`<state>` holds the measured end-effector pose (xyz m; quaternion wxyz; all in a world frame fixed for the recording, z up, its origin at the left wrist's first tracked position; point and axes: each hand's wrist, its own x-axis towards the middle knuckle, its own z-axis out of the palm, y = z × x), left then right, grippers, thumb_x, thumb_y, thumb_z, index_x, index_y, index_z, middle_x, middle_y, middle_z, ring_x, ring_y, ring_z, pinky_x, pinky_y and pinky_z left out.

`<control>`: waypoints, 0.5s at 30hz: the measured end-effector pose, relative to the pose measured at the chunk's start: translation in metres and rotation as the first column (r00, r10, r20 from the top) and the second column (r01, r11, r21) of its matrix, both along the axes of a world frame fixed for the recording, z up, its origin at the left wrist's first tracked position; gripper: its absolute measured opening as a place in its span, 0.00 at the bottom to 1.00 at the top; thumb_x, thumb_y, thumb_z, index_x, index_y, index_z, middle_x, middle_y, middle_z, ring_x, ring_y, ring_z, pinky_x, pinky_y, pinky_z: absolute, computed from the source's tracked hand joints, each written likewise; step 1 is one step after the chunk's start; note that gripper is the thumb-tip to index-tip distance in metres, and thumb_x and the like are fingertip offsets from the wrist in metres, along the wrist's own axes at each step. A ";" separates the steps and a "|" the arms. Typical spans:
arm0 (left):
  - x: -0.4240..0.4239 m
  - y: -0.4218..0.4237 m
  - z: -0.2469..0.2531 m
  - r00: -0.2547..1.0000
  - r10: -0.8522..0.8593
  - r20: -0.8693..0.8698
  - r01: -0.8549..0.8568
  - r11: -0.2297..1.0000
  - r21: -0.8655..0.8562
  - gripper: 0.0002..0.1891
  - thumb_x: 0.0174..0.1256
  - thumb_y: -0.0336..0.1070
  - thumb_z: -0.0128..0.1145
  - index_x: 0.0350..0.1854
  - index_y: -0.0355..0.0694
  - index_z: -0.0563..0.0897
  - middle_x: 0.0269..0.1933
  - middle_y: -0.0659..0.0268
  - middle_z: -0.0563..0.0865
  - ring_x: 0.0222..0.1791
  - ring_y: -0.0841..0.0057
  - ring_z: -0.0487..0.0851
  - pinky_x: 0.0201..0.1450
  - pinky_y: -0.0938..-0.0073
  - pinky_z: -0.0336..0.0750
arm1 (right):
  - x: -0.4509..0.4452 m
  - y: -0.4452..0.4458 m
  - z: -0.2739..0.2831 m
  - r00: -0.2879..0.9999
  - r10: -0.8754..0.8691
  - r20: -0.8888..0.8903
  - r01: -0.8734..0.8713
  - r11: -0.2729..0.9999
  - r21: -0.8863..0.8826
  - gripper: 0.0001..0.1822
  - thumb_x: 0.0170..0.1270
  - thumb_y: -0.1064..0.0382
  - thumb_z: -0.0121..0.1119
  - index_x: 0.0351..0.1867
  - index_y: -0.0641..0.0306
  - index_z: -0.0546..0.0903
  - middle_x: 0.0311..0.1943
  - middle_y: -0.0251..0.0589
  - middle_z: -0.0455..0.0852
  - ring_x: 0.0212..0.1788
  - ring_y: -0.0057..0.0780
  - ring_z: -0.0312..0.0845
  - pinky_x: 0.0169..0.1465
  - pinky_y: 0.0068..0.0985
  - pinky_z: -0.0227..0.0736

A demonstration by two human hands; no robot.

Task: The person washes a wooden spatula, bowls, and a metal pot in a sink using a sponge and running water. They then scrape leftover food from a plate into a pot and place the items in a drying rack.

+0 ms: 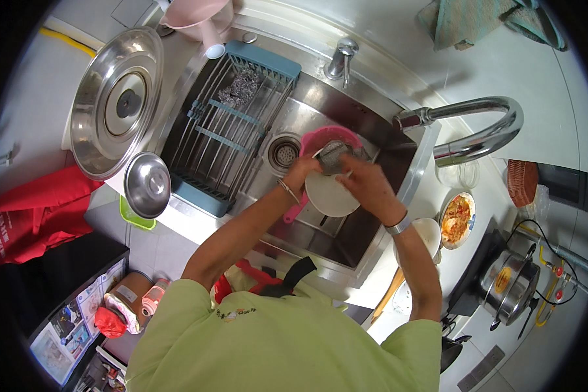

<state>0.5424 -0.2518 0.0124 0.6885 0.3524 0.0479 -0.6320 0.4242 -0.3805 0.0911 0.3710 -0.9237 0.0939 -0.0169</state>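
Observation:
Over a stainless steel sink (304, 110), my left hand (304, 176) grips the rim of a white bowl (330, 198), which is tilted. My right hand (367, 183) is at the bowl's right side, slightly blurred, with its fingers by a grey scrubbing cloth (334, 156) at the far rim; whether they pinch it cannot be told. Beneath them a pink plastic basin (330, 131) with a handle stands on the sink floor, partly hidden by the bowl and my hands. The drain (283, 153) lies just left of the basin.
A blue-ended drying rack (225, 142) with steel wool (240, 88) spans the sink's left part. The curved faucet (485, 105) reaches over the right edge. Metal bowls (147, 185) stand at left, a pink ladle (210, 36) behind. A plate of food (457, 220) and a steel pot (507, 286) are at right.

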 end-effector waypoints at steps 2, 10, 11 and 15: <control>0.004 -0.003 0.014 0.999 -0.040 0.004 0.040 0.999 -0.030 0.25 0.41 0.28 0.48 0.48 0.34 0.76 0.38 0.62 0.81 0.35 0.72 0.81 0.39 0.75 0.76 | 0.023 -0.010 0.029 0.973 0.107 0.204 -0.029 0.935 -0.352 0.35 0.49 0.65 0.65 0.59 0.65 0.62 0.38 0.50 0.79 0.28 0.42 0.79 0.33 0.30 0.75; 0.006 -0.006 0.039 0.980 0.139 0.143 -0.151 0.986 0.076 0.28 0.35 0.28 0.48 0.48 0.32 0.77 0.36 0.61 0.81 0.35 0.72 0.80 0.41 0.76 0.75 | 0.029 -0.026 -0.023 0.955 -0.295 -0.011 0.296 0.954 0.047 0.32 0.46 0.62 0.68 0.53 0.64 0.67 0.36 0.49 0.81 0.38 0.43 0.79 0.43 0.30 0.74; 0.005 -0.007 0.044 0.957 0.206 0.204 -0.223 0.972 0.067 0.29 0.35 0.28 0.48 0.48 0.31 0.77 0.36 0.61 0.81 0.35 0.71 0.80 0.41 0.76 0.75 | 0.026 -0.021 -0.036 0.912 -0.409 -0.020 0.408 0.904 0.127 0.34 0.46 0.63 0.67 0.56 0.63 0.66 0.37 0.49 0.81 0.38 0.44 0.79 0.44 0.31 0.73; -0.001 -0.015 0.064 0.786 0.374 0.492 -0.404 0.913 -0.050 0.32 0.34 0.25 0.47 0.52 0.29 0.74 0.40 0.58 0.81 0.39 0.70 0.80 0.45 0.75 0.73 | 0.018 0.027 -0.071 0.535 -0.841 -0.075 0.670 0.368 0.645 0.36 0.48 0.70 0.64 0.60 0.62 0.62 0.44 0.43 0.79 0.44 0.37 0.77 0.50 0.28 0.71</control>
